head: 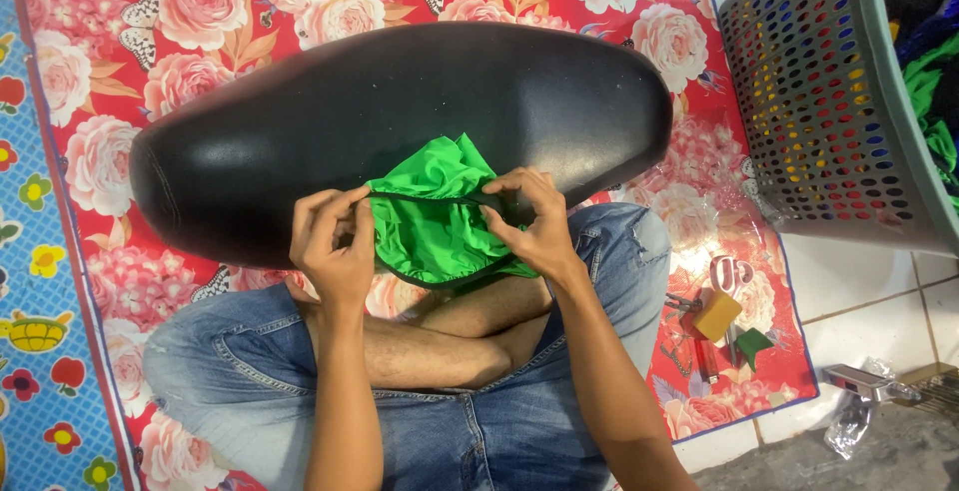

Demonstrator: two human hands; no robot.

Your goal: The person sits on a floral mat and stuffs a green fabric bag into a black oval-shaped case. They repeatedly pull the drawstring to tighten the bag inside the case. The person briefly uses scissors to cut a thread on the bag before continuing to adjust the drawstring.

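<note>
A bright green fabric cover (432,219) with a dark edge band lies against the near side of a long black padded seat (400,111) on a red flowered mat. My left hand (332,243) pinches the cover's left edge. My right hand (534,219) pinches its right edge. Together they stretch the dark band open between them. Below the hands are my crossed legs in blue denim shorts.
A grey perforated laundry basket (819,101) with coloured cloth inside stands at the right. Small items lie on the mat's right edge: a yellow block (717,315), a green scrap (751,343), a red lighter (707,359). A blue patterned mat (35,281) lies left.
</note>
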